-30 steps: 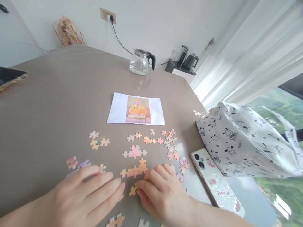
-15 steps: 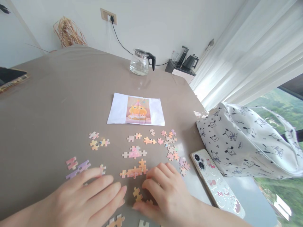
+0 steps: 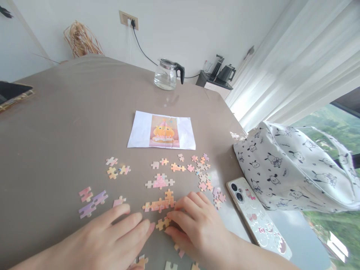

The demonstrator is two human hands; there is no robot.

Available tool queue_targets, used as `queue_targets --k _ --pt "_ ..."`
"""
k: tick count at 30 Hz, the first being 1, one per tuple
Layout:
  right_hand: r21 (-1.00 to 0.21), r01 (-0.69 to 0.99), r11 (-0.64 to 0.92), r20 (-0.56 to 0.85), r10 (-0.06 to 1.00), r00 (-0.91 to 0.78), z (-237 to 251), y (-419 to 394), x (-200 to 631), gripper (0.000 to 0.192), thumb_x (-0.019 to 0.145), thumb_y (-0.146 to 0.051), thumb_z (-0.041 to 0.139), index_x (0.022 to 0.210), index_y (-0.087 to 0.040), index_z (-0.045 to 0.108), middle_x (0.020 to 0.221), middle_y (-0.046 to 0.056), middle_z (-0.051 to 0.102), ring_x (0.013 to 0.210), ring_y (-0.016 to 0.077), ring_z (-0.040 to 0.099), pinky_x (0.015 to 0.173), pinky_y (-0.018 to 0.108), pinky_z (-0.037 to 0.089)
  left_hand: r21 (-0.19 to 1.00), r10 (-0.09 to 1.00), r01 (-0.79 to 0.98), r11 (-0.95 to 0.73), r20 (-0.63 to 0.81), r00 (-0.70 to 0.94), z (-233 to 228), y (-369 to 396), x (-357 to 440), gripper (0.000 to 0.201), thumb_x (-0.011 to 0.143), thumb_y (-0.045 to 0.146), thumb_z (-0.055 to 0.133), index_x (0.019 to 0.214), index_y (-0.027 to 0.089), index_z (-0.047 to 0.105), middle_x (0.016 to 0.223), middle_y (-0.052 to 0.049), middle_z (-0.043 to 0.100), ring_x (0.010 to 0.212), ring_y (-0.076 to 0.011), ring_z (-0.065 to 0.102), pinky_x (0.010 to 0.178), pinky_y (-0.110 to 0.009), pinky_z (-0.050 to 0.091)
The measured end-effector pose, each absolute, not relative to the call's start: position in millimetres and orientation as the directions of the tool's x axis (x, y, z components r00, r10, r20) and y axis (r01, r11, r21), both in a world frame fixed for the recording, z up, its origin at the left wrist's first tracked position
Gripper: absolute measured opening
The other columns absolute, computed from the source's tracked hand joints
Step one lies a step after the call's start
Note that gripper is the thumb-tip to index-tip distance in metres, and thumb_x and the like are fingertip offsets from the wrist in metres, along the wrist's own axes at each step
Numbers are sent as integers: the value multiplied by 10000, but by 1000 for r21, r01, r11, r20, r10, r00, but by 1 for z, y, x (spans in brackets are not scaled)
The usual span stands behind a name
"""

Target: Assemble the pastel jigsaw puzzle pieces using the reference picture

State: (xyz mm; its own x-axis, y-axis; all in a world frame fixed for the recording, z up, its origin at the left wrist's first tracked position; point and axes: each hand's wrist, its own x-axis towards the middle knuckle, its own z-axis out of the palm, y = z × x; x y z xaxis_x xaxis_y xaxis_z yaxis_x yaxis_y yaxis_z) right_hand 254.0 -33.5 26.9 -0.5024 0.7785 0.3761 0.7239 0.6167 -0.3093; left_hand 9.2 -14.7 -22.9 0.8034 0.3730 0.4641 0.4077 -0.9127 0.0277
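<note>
My right hand [image 3: 198, 227] pinches the edge of a yellow jigsaw puzzle piece [image 3: 162, 224] on the table between thumb and forefinger. Just above that piece lies a joined strip of orange pieces [image 3: 160, 204]. My left hand [image 3: 118, 234] rests low over the table, fingers stretched out, the tips close to the yellow piece's left side. Beyond its forefinger is a pink piece [image 3: 119, 201], partly covered. Purple joined pieces [image 3: 94, 204] lie further left. A pink and white joined group [image 3: 160, 181] sits above the orange strip. More pieces show partly below my hands.
A paper sheet with a printed cartoon picture [image 3: 164, 131] lies beyond the pieces. Loose pieces [image 3: 203, 176] cluster at the right. A phone [image 3: 257, 217] lies beside a white patterned bag [image 3: 278, 168]. A glass kettle [image 3: 165, 77] stands at the back.
The yellow piece has turned and moved up towards the orange strip with my right fingers. My left hand has shifted slightly right and down, showing more of the pink and purple pieces.
</note>
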Motion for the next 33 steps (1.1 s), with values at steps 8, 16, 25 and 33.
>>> queue_targets --k 8,16,25,33 --pt "-336 715 612 366 785 -500 24 -33 252 144 912 -168 599 786 -179 668 724 6 605 646 154 468 600 286 360 125 411 406 -905 502 761 -10 -6 11 408 885 510 592 1140 198 656 1071 -15 710 944 -219 555 1029 -425 289" --pt "-355 732 582 368 806 -462 23 -30 251 79 888 -171 624 831 -194 674 749 10 623 691 159 516 641 288 377 186 478 450 -873 500 722 1 -3 14 502 908 500 526 1264 153 595 1214 -37 683 1043 -262 583 995 -456 314" --pt "-325 747 580 419 797 -436 19 -29 246 92 898 -181 619 816 -186 660 748 12 626 674 164 489 628 296 351 214 503 462 -861 501 705 0 -2 15 496 880 489 551 1261 176 599 1217 -6 683 1029 -246 613 977 -434 345" --pt "-306 756 578 420 795 -438 22 -29 246 105 913 -173 606 831 -187 669 746 12 628 679 163 494 631 299 361 164 459 444 -881 526 717 -1 -1 15 501 927 525 471 1250 167 609 1205 -52 697 1047 -269 602 953 -447 354"
